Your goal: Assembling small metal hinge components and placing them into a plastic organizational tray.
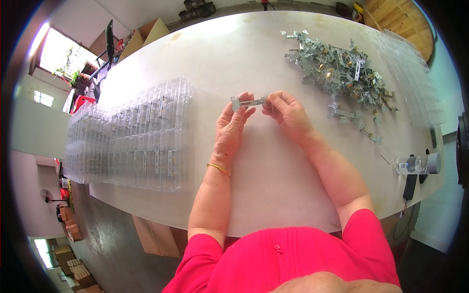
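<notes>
A small silvery metal bracket (251, 103), long and slotted with wider ends, is held level between my two hands above the middle of the table. My left hand (230, 128) grips its left end between thumb and fingers. At the other end, my right hand (291, 116) pinches it with thumb and forefinger; the fingertips partly hide that end. To the right lies a loose heap of similar metal parts (342, 66), some with brass-coloured pieces. Clear plastic trays (178, 132) stand in a stack on the left, with metal parts in their slots.
More clear plastic trays (415, 83) lie along the table's far right side. A clear bottle with a grey lid (415, 164) rests near the right edge, beside a dark object (410, 186). A cardboard box (154, 236) sits below the pale table's (273, 190) near edge.
</notes>
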A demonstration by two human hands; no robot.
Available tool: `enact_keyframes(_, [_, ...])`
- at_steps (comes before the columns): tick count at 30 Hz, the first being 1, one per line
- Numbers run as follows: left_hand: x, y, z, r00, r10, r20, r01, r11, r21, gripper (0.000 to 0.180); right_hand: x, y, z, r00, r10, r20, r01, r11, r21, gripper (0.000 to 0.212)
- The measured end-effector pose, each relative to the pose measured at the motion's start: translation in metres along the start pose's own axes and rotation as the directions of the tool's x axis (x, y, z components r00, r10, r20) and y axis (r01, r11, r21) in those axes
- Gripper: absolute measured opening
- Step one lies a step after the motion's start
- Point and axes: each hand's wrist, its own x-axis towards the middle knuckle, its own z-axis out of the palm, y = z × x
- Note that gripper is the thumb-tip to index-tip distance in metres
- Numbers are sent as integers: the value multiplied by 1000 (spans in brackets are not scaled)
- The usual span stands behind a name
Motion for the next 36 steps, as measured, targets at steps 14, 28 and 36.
enact_keyframes(14, [-2,3,-4,992,-98,-81,106,989,99,26,-13,-25,17,1000,28,9,-23,926,-378,19])
enact_keyframes(28, [-4,2,2,995,-33,-99,66,934,350,22,-19,-14,28,989,-83,125,134,869,-477,14])
enact_keyframes(36, [-3,-2,-3,987,86,-133,-4,852,523,19,-19,-13,31,988,-88,125,141,835,-531,11])
